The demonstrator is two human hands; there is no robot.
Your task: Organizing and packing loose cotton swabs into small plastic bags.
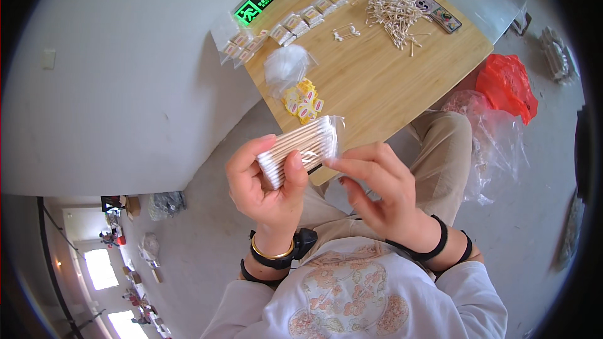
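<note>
My left hand grips a small clear bag packed with cotton swabs, the thumb across its front and the fingers behind. The bag is tilted, its far end up and to the right. At that end my right hand has its fingers stretched out, the index fingertip at the bag's lower right corner and the thumb apart below. Just beyond the bag, on the table's near left corner, lie small yellow and white printed cards. Behind them sits a stack of flat clear bags.
The wooden table bears a loose pile of cotton swabs, a phone and rows of filled packets. A lit green sign stands by the wall. Right of my knee are a red plastic bag and a clear bag.
</note>
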